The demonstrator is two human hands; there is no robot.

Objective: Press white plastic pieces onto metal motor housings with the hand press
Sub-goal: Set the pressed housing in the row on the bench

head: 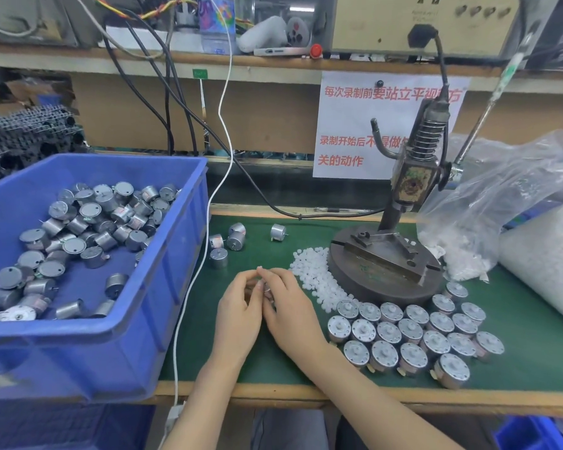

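My left hand (pixel 239 311) and my right hand (pixel 290 308) meet over the green mat, fingers closed together around a small metal motor housing (pixel 266 289) that is mostly hidden between them. A small white plastic piece (pixel 259 268) shows at my fingertips. A pile of white plastic pieces (pixel 316 277) lies just right of my hands, against the round base of the hand press (pixel 387 271). The press lever (pixel 488 102) stands raised at the right. Several motors with white pieces fitted (pixel 413 339) stand in rows in front of the press.
A blue bin (pixel 163 287) with several bare motor housings (pixel 88 228) fills the left. A few loose motors (pixel 228 241) lie on the green mat (pixel 533 362) behind my hands. Plastic bags of white pieces (pixel 540 254) sit at the right. A white cable (pixel 195 274) hangs beside the bin.
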